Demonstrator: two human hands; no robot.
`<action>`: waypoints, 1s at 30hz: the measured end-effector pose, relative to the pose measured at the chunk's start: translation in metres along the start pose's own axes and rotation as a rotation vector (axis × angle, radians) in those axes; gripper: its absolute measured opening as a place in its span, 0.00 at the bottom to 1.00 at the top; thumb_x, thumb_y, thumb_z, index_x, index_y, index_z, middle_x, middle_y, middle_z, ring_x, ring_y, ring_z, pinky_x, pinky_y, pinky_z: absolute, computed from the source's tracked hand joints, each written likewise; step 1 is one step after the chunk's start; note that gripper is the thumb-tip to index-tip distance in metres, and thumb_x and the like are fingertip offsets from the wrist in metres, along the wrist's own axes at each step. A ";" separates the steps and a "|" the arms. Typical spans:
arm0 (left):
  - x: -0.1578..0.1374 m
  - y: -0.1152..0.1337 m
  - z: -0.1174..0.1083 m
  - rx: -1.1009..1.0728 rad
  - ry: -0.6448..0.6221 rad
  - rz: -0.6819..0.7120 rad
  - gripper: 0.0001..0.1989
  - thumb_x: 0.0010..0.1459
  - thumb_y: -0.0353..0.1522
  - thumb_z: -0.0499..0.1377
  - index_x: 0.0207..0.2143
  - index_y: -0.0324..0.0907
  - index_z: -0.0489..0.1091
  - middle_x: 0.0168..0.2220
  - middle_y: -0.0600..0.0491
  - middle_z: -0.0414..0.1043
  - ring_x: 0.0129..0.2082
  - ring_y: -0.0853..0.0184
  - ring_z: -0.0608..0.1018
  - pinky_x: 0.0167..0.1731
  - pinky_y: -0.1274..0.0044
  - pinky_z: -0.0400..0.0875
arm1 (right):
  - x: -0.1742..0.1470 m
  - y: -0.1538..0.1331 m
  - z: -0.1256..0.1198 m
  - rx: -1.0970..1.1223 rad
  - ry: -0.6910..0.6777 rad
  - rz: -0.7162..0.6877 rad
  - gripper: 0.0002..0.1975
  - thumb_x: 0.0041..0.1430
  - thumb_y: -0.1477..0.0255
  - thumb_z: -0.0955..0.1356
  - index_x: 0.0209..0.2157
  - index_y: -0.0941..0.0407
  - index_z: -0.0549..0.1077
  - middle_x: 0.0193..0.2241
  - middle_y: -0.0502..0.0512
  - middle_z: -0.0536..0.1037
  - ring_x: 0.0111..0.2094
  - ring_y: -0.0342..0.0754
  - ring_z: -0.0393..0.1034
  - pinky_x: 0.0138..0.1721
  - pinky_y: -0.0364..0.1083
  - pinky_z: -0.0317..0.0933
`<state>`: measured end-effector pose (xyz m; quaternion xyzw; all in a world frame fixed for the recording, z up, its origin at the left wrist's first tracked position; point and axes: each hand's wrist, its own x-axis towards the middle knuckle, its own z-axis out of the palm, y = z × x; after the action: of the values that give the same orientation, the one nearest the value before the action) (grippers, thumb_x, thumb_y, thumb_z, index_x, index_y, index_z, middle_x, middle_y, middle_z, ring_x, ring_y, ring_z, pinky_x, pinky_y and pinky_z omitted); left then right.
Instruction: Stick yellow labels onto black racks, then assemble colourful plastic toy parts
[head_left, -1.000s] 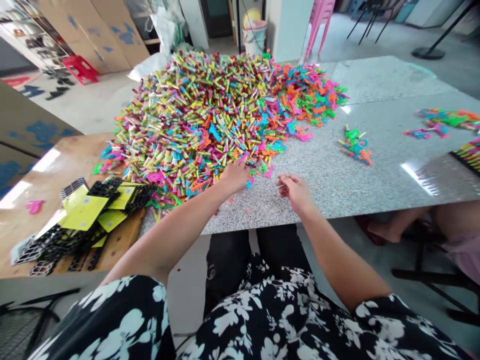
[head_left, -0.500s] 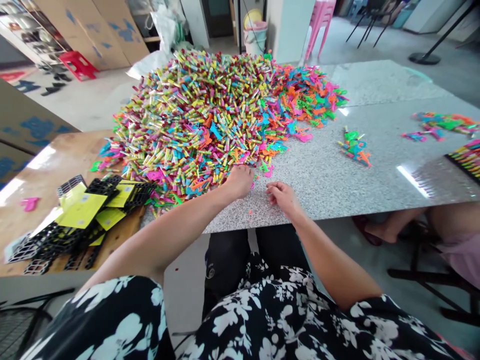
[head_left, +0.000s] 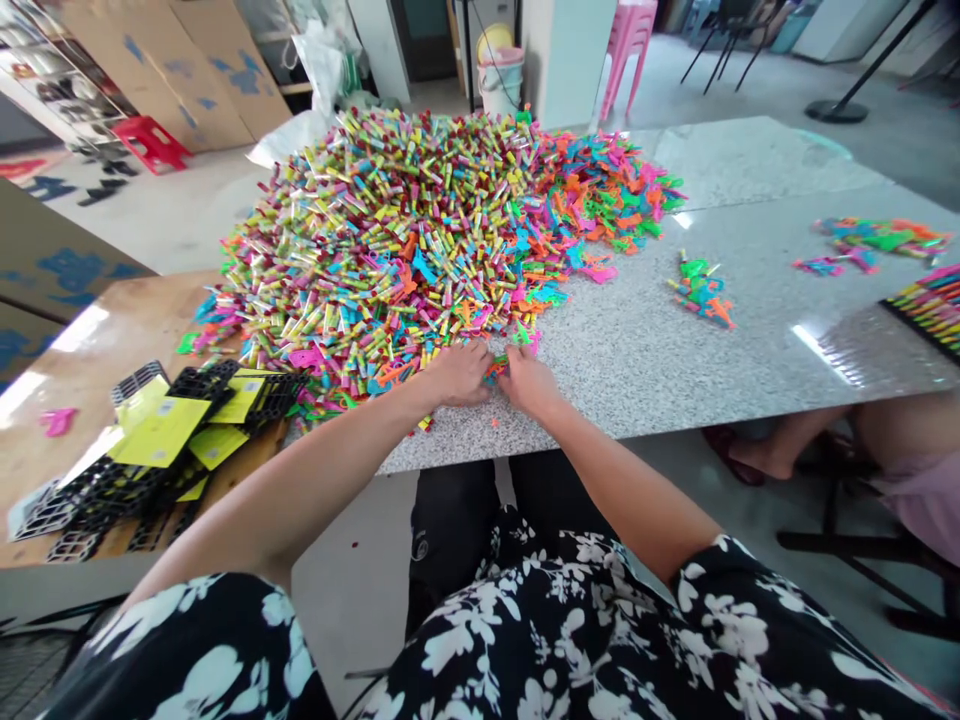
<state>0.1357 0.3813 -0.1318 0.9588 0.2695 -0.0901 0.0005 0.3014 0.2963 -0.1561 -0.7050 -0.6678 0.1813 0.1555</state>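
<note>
My left hand (head_left: 461, 374) is low over the near edge of the big pile, its fingers bent and closed. Facing it, my right hand (head_left: 528, 382) has thumb and fingers pressed together. A small orange and green plastic toy piece (head_left: 496, 368) shows between the fingertips of both hands; its full shape is hidden. Just beyond lies a pile of small tubes (head_left: 375, 230) with yellow labels and dark red ends, mixed with bright gun-shaped plastic toys (head_left: 600, 195). A few yellow and red tubes (head_left: 425, 424) lie beside my left wrist at the table edge.
On the wooden table (head_left: 142, 310) at left are black plastic trays (head_left: 112, 490) with yellow cards, and a pink toy gun (head_left: 58, 420). The speckled stone table (head_left: 615, 360) holds small toy clusters (head_left: 703, 290) at right. A seated person's leg (head_left: 780, 450) shows at right.
My right hand has moved left and closed in on my left hand, which has shifted slightly left and down. The orange and green piece now shows between them. Tubes now show by my left wrist.
</note>
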 end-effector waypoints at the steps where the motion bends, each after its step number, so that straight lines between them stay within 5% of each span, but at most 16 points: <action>1: -0.002 0.002 -0.001 -0.007 -0.012 -0.003 0.28 0.60 0.41 0.64 0.59 0.36 0.74 0.58 0.36 0.73 0.60 0.45 0.74 0.56 0.61 0.70 | 0.002 0.000 0.001 -0.008 0.004 -0.010 0.23 0.70 0.70 0.67 0.64 0.59 0.68 0.59 0.72 0.74 0.53 0.64 0.77 0.51 0.56 0.69; 9: 0.009 0.022 -0.008 0.025 -0.028 -0.201 0.23 0.67 0.26 0.54 0.63 0.36 0.70 0.61 0.34 0.72 0.60 0.46 0.76 0.57 0.61 0.70 | 0.017 0.006 0.019 0.331 0.132 0.093 0.20 0.69 0.73 0.65 0.61 0.55 0.72 0.50 0.62 0.83 0.51 0.57 0.79 0.54 0.52 0.69; 12: 0.013 0.020 -0.008 -0.014 -0.038 -0.250 0.28 0.64 0.30 0.60 0.67 0.38 0.65 0.61 0.34 0.73 0.59 0.45 0.77 0.55 0.61 0.71 | 0.029 0.000 0.021 0.778 0.102 0.305 0.23 0.65 0.73 0.68 0.61 0.55 0.70 0.41 0.57 0.84 0.38 0.53 0.81 0.40 0.49 0.74; 16: 0.011 0.015 -0.005 -0.097 0.016 -0.315 0.39 0.59 0.36 0.66 0.70 0.39 0.60 0.62 0.34 0.73 0.61 0.44 0.76 0.56 0.62 0.72 | 0.041 -0.011 0.012 1.248 0.064 0.537 0.26 0.60 0.76 0.70 0.60 0.55 0.68 0.30 0.50 0.80 0.28 0.47 0.77 0.24 0.42 0.68; 24: -0.012 0.000 0.012 -0.484 0.311 -0.394 0.46 0.61 0.37 0.66 0.76 0.40 0.50 0.70 0.36 0.65 0.71 0.49 0.69 0.67 0.61 0.66 | 0.039 -0.034 -0.008 1.569 -0.075 0.298 0.15 0.60 0.75 0.71 0.50 0.53 0.74 0.42 0.51 0.83 0.33 0.42 0.78 0.24 0.37 0.66; 27: -0.028 -0.006 0.014 -0.780 0.524 -0.461 0.43 0.55 0.32 0.68 0.71 0.43 0.59 0.67 0.41 0.70 0.69 0.52 0.70 0.67 0.63 0.66 | 0.037 -0.041 -0.014 1.682 -0.212 0.198 0.14 0.63 0.75 0.70 0.50 0.53 0.75 0.48 0.53 0.84 0.36 0.43 0.80 0.26 0.38 0.70; 30: -0.047 -0.005 0.016 -1.216 0.817 -0.630 0.32 0.48 0.28 0.68 0.58 0.44 0.72 0.52 0.48 0.80 0.55 0.56 0.80 0.56 0.68 0.75 | 0.040 -0.044 -0.016 1.719 -0.370 0.093 0.12 0.66 0.74 0.68 0.50 0.54 0.76 0.48 0.57 0.85 0.39 0.46 0.81 0.32 0.41 0.75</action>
<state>0.0914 0.3606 -0.1391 0.6265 0.5085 0.4352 0.3993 0.2722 0.3397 -0.1233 -0.3297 -0.2853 0.7387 0.5140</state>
